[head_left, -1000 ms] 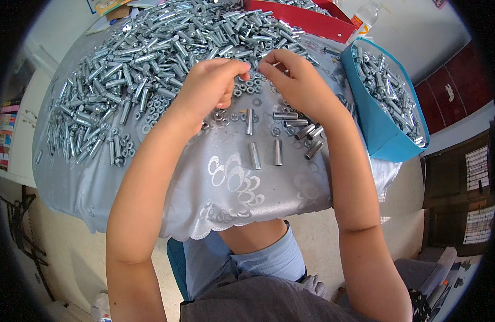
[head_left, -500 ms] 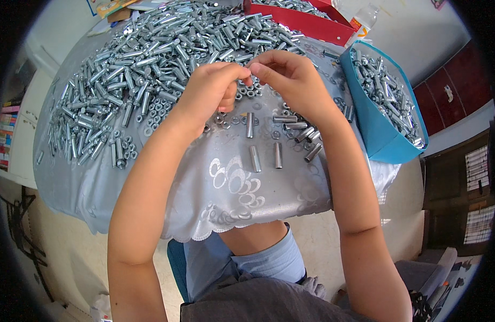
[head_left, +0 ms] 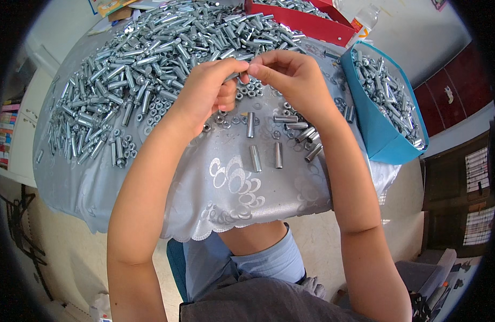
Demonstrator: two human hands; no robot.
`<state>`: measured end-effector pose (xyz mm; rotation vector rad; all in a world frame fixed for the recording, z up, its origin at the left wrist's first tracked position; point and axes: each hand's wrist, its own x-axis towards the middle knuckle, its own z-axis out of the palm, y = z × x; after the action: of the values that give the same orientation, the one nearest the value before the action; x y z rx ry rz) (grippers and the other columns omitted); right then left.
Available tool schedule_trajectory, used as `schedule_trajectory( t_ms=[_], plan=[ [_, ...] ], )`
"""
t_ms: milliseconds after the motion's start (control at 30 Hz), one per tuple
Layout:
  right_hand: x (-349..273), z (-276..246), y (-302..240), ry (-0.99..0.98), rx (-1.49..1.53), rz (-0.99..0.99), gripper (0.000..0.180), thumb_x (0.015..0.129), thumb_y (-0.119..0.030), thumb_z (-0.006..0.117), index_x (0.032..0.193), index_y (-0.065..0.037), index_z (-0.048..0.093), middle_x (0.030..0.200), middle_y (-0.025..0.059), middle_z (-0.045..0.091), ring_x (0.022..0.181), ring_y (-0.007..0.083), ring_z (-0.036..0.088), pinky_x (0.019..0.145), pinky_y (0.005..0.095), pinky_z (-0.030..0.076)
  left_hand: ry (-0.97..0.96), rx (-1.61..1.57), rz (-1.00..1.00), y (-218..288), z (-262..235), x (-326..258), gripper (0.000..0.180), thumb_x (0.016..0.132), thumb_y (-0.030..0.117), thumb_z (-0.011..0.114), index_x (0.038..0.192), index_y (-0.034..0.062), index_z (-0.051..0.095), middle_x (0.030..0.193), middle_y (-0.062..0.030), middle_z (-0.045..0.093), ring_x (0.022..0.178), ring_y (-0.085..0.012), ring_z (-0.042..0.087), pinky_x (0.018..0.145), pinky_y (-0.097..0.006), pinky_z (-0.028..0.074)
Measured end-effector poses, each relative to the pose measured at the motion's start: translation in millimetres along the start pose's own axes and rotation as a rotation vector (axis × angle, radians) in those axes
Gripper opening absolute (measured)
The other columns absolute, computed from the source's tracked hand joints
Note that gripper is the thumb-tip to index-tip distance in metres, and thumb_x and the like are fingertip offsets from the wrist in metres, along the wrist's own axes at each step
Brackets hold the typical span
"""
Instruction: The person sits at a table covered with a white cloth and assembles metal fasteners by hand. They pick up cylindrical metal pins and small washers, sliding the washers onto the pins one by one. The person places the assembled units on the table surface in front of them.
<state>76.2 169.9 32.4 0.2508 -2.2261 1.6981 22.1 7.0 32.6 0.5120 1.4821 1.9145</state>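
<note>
My left hand [head_left: 212, 88] is closed around a slim metal bolt [head_left: 232, 77], of which only a short length shows under the index finger. Thumb and index finger of my right hand [head_left: 285, 75] pinch together at the bolt's tip, meeting the left fingertips; whatever they grip is hidden. Below the hands, metal sleeves [head_left: 278, 155] lie singly on the cloth, with more sleeves [head_left: 295, 126] grouped near my right wrist. Loose hex nuts [head_left: 251, 90] are scattered just behind and beneath the hands.
A large heap of anchor bolts [head_left: 150, 59] covers the table's left and far side. To the right stands a blue bin [head_left: 387, 134] of assembled bolts. Behind are a red box [head_left: 312, 24] and a plastic bottle [head_left: 364, 24]. The silvery tablecloth [head_left: 199, 198] hangs over the near edge.
My left hand has turned slightly, so part of the bolt now shows between its fingers. Both hands stay together in nearly the same place; the sleeves on the cloth have not moved.
</note>
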Motion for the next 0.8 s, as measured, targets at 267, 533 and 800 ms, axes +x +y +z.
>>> schedule_trajectory(
  t_ms=[267, 533, 800],
  plan=[
    [0.3, 1.7, 1.1, -0.062, 0.039, 0.007, 0.017, 0.079, -0.012, 0.066, 0.086, 0.003, 0.064, 0.075, 0.0056, 0.064, 0.068, 0.0065, 0.058, 0.063, 0.0193, 0.046, -0.006, -0.008, -0.047, -0.4, 1.4, -1.6, 0.032, 0.085, 0.035, 0.052, 0.072, 0.0055, 0.048, 0.045, 0.0087, 0.022, 0.039, -0.0042, 0.019, 0.041, -0.021, 0.019],
    [-2.9, -0.5, -7.5, -0.086, -0.051, 0.028, 0.021, 0.079, -0.015, 0.066, 0.09, 0.003, 0.064, 0.077, 0.0057, 0.064, 0.072, 0.0078, 0.058, 0.065, 0.0212, 0.046, -0.024, 0.004, -0.086, -1.9, -1.5, 2.6, 0.032, 0.087, 0.036, 0.053, 0.071, 0.0087, 0.049, 0.046, 0.009, 0.023, 0.039, -0.0039, 0.019, 0.04, -0.021, 0.02],
    [0.1, -6.4, -4.5, 0.031, -0.248, -0.026, 0.018, 0.076, -0.015, 0.065, 0.085, 0.001, 0.064, 0.073, 0.0071, 0.062, 0.069, 0.0123, 0.057, 0.064, 0.0263, 0.045, 0.018, -0.088, -0.046, -0.2, -5.7, 3.3, 0.028, 0.083, 0.031, 0.057, 0.074, 0.0053, 0.05, 0.046, 0.0093, 0.022, 0.04, -0.004, 0.019, 0.042, -0.021, 0.02]
  ],
)
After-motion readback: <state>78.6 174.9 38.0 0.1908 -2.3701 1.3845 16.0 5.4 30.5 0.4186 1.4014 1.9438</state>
